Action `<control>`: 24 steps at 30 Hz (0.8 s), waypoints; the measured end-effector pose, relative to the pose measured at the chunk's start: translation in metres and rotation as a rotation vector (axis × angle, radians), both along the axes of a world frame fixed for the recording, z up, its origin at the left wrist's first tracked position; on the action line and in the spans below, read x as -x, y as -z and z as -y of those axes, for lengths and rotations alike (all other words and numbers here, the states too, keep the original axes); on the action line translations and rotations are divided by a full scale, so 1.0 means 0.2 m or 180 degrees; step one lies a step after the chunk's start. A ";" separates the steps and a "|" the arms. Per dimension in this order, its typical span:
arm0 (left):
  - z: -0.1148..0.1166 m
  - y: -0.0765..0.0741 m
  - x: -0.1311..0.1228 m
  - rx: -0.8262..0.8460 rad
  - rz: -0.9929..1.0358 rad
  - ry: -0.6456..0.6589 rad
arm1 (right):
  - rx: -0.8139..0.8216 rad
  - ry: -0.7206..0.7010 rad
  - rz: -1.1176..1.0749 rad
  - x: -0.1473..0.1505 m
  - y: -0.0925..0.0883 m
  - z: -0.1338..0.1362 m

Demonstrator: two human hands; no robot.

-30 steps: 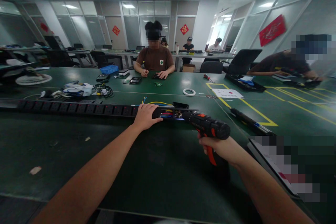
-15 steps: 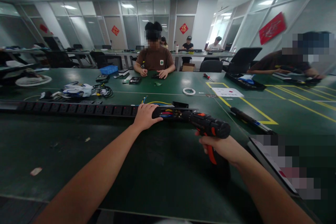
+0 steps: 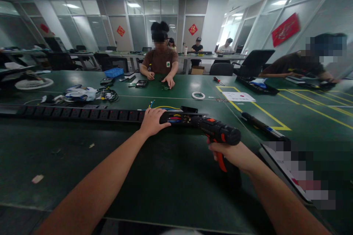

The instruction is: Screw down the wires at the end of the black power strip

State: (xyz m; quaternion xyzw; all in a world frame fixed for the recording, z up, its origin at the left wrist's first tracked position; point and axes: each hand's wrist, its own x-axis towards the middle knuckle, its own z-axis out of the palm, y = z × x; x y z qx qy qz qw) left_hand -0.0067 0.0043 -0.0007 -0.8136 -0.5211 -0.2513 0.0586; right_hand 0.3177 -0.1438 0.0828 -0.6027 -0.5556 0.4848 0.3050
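A long black power strip [image 3: 110, 114] with a row of sockets lies across the green table. My left hand [image 3: 153, 122] is wrapped over it near its right end, thumb on the near side and fingers over the top. Just right of that hand, coloured wires [image 3: 175, 118] show in an uncovered section, and blue and yellow wires stick out behind. My right hand [image 3: 224, 150] grips a black and orange cordless drill [image 3: 219, 130]. Its chuck end points left at the uncovered section; whether the bit touches anything there cannot be made out.
Beyond the strip lie a white ring [image 3: 198, 96], a bundle of cables [image 3: 107, 95], a blue basket [image 3: 114, 72] and a screwdriver [image 3: 217, 80]. To the right are a black tool [image 3: 261, 125] and a tablet-like panel [image 3: 286, 172]. A co-worker [image 3: 161, 62] sits opposite.
My hands, the drill and the power strip hold nearly the same place. Across the table, the co-worker's hand on the right has reached forward to a small green part.
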 end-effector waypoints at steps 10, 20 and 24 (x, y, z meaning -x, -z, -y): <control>-0.01 0.01 0.00 -0.0042 -0.0004 0.0006 | 0.0008 -0.0029 0.0034 0.01 -0.02 0.00; 0.00 0.00 0.00 -0.0017 0.0001 0.0009 | 0.0052 0.0034 0.0003 0.00 -0.01 0.00; 0.00 0.00 0.00 0.0012 0.0010 0.0013 | 0.0037 0.0032 0.0023 0.01 -0.02 0.01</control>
